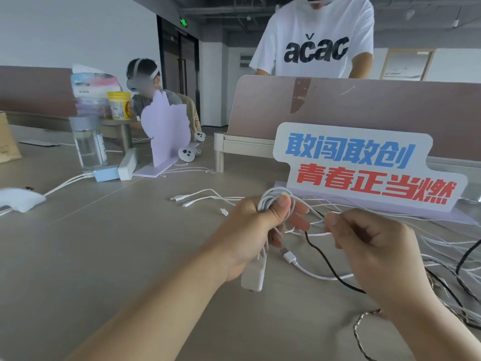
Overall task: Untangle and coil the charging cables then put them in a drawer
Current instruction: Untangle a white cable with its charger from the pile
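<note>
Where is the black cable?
In the head view, right of centre, the black cable runs between the left hand, gripping the white coil, and the right hand, pinching a white cable, curving down past the white USB plug.

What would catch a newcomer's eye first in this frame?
The big sign with blue and red lettering, standing at the table's far right, draws the eye first. Just in front of it, the left hand grips a white cable coil while the right hand pinches a strand next to it. A loose cable tangle sprawls over the table to the right.
</note>
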Available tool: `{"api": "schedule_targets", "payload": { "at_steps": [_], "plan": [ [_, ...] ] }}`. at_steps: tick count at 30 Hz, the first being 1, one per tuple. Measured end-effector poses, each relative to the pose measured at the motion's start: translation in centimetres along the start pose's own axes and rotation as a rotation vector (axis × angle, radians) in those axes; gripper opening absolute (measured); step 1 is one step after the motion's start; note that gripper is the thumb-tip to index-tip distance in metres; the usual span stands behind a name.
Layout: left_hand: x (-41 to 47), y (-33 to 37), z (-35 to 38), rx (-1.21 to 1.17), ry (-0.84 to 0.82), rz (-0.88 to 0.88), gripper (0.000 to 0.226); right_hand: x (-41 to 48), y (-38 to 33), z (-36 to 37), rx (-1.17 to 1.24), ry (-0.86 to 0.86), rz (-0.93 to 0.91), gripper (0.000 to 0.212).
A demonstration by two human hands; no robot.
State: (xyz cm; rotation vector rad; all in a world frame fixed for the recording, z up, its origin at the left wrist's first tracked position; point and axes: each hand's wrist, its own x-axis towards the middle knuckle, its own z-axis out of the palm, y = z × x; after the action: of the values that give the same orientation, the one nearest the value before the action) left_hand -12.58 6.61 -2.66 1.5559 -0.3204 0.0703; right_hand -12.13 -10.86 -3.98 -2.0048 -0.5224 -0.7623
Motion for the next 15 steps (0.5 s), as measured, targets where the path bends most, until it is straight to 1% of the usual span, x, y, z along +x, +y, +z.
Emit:
{"api": "schedule_targets", "payload": {
  "at_steps": [4,7,9,11,15],
  "plan": [
    [0.2,-0.1,-0.2,0.058,0.044,0.01,0.031,-0.1,-0.2,-0.2,0.002,-0.006,0.005,0.022],
    [0.2,0.0,-0.6,-0.003,0.045,0.017,0.03,0.1,-0.2,-0.5,-0.001,0.016,0.003,0.021],
    [0.1,0.1,-0.6,-0.137,-0.025,-0.009,0.03,0.2,0.3,-0.6,-0.038,0.05,0.001,0.018],
    [-0.1,0.3,-0.6,-0.258,-0.098,-0.071,0.031,0.3,0.7,-0.7,-0.081,0.085,0.022,0.014],
    [-0.1,0.7,-1.2,-0.254,-0.17,-0.17,0.032,0.5,0.9,-0.7,-0.083,0.132,0.093,0.015]
  ]
}}
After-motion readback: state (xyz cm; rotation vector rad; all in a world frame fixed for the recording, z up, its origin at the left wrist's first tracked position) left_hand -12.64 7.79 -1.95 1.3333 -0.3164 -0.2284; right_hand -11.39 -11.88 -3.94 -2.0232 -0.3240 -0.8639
